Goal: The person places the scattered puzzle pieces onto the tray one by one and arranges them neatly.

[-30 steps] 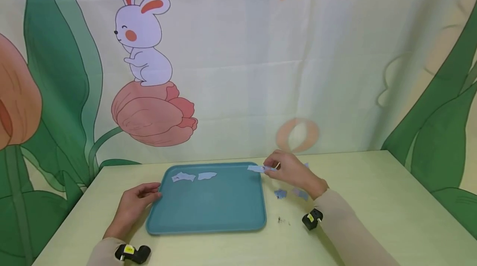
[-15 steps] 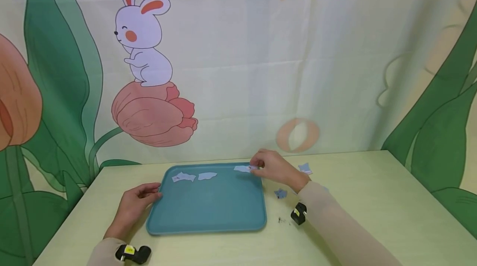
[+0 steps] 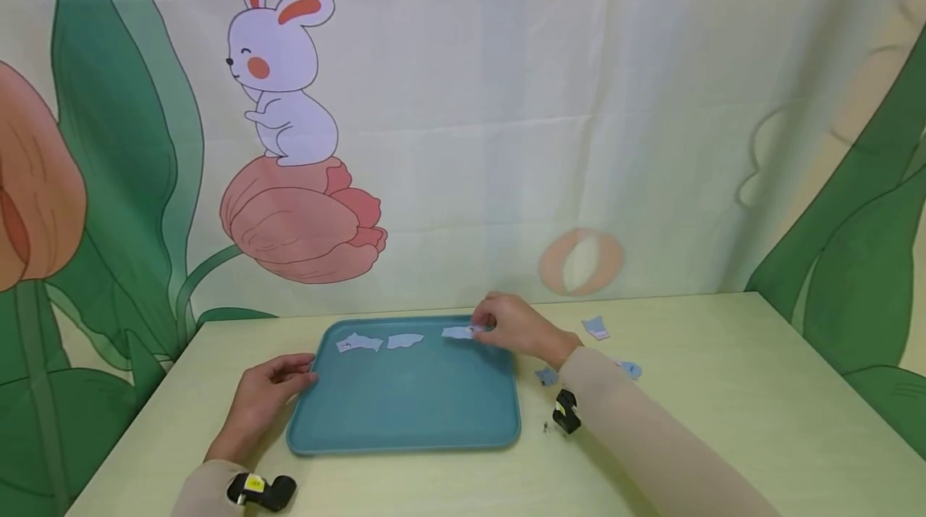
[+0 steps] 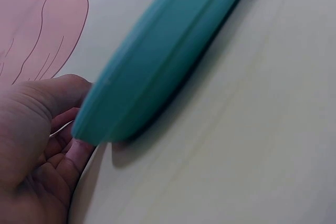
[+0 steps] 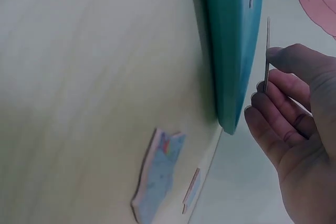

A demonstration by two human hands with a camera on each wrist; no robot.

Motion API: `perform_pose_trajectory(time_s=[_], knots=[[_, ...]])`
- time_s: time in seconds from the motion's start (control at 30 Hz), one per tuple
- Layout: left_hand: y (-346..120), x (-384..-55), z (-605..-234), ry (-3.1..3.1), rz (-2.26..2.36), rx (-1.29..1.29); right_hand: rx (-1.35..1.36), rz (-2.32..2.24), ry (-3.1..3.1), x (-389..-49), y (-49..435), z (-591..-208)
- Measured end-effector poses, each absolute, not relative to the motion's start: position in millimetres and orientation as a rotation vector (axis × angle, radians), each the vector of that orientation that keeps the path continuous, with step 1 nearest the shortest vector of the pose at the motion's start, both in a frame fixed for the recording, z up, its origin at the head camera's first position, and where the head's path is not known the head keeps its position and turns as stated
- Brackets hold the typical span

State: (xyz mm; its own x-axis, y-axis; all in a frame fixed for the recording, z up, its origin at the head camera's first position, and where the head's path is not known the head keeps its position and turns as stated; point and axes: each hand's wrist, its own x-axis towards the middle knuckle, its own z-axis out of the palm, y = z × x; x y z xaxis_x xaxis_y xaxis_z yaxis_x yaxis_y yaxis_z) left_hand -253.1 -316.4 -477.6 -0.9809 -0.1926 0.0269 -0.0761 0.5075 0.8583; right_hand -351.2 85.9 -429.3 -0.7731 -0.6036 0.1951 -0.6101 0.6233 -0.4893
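Note:
A teal tray (image 3: 405, 408) lies on the table, and my left hand (image 3: 259, 395) grips its left rim. In the left wrist view the thumb rests at the corner of the tray (image 4: 157, 51), fingers curled by its side. Two pale torn-edged paper pieces, one with a small mark (image 3: 358, 342) and a plainer one (image 3: 404, 341), lie near the tray's back edge. Over the back right of the tray my right hand (image 3: 519, 327) pinches another pale torn paper piece (image 3: 455, 333). That piece (image 5: 268, 40) appears edge-on between thumb and fingers in the right wrist view.
Right of the tray lie more bluish torn paper pieces: one at the back (image 3: 596, 327), one further right (image 3: 630, 370), partly behind the sleeve, and a small one (image 3: 546, 376) near the tray. Dark specks (image 3: 546, 427) dot the table. A printed curtain (image 3: 434, 139) hangs behind.
My right hand has moved left with the pinched paper piece, from the tray's right edge to over its back right part. The left hand stays on the rim.

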Motion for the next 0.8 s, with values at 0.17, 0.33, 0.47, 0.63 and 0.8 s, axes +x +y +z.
perform_pose_trajectory(time_s=[0.17,0.33,0.47,0.63,0.8], knots=[[-315,-253,-478,-2.625,-1.481,0.232,1.067,0.84,-2.828,-352,80,-432],[-315,-253,-477,-2.629,-1.477,0.248,1.095,0.826,-2.826,-353,74,-435],[-315,-254,-477,-2.635,-1.473,0.253,1.101,0.817,-2.834,-355,69,-438],[-316,-253,-477,-2.634,-1.47,0.236,1.099,0.785,-2.843,-357,63,-439],[-316,-252,-477,-2.64,-1.466,0.24,1.101,0.737,-2.857,-358,58,-438]])
